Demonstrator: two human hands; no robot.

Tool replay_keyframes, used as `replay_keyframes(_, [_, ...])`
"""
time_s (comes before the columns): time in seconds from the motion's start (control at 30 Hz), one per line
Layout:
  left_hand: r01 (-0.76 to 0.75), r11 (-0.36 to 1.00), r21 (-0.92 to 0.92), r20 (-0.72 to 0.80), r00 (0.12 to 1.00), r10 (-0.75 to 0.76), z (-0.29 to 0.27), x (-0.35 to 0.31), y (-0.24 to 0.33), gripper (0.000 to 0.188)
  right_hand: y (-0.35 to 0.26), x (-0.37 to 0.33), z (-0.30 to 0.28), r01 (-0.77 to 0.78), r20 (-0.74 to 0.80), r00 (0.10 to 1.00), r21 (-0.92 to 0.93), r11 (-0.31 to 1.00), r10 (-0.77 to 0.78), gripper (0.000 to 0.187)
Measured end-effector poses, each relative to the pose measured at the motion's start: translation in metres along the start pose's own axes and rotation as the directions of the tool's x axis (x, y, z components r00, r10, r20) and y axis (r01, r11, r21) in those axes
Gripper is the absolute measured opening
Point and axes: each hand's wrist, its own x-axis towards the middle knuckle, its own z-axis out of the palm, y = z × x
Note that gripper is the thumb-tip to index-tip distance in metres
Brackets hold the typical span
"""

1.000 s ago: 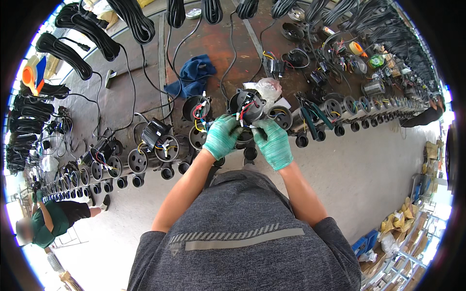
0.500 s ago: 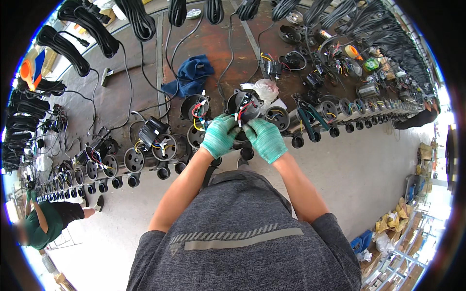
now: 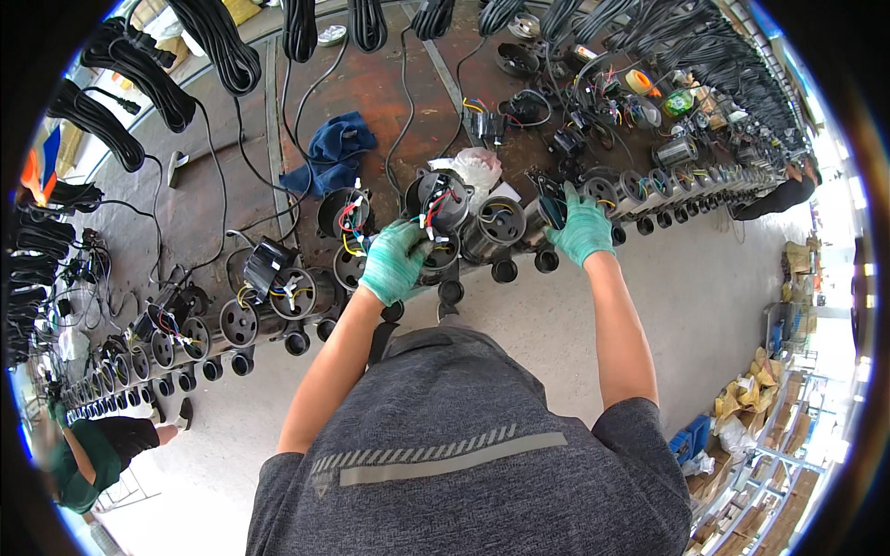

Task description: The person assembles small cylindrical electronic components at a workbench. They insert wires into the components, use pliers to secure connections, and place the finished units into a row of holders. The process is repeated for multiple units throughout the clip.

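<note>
My left hand (image 3: 393,261), in a green knit glove, is closed at the lower left edge of a round black motor housing (image 3: 450,206). Red, white and black wires (image 3: 433,211) with white connectors stick out of this housing by my fingertips. What the fingers pinch is hidden. To the right, my gloved right hand (image 3: 584,228) curls over a pair of pliers (image 3: 553,206) with dark green handles, lying on the row of cylinders; it covers part of the handles. Between my hands stands a metal cylinder (image 3: 494,222) with a holed end face.
Beside the left housing sits another wired housing (image 3: 345,213). A blue cloth (image 3: 332,150) and a crumpled clear plastic bag (image 3: 476,169) lie on the worn brown table (image 3: 389,93). Coiled black cables (image 3: 218,46) line its far edge. A co-worker (image 3: 97,454) stands at far left.
My right hand has left the wired housing and moved right onto the pliers. My left hand stays at the housing. The whole view has shifted slightly.
</note>
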Motion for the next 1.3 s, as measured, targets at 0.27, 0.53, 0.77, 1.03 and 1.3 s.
replay_keyframes(0.27, [0.051, 0.999, 0.018, 0.014, 0.999, -0.051, -0.004, -0.003, 0.004, 0.012, -0.019, -0.068, 0.063, 0.291, -0.252, 0.954, 0.65, 0.702, -0.162, 0.086])
replay_keyframes(0.53, [0.024, 0.999, 0.047, 0.027, 0.999, -0.026, -0.001, -0.004, -0.003, 0.022, -0.1, -0.116, 0.087, 0.27, -0.105, 0.951, 0.744, 0.611, -0.291, 0.081])
replay_keyframes(0.77, [0.064, 0.996, 0.056, 0.053, 0.996, -0.067, -0.004, -0.003, 0.001, 0.019, -0.107, -0.105, 0.09, 0.429, -0.257, 0.902, 0.615, 0.661, -0.346, 0.088])
replay_keyframes(1.03, [0.048, 0.997, 0.059, 0.04, 0.998, -0.05, -0.002, -0.003, 0.0, 0.018, -0.114, -0.105, 0.074, 0.46, -0.255, 0.888, 0.529, 0.713, -0.383, 0.085])
replay_keyframes(1.3, [0.029, 0.998, 0.053, 0.025, 0.999, -0.03, -0.005, -0.002, 0.003, 0.018, -0.116, -0.1, 0.072, 0.399, -0.123, 0.902, 0.603, 0.691, -0.413, 0.094])
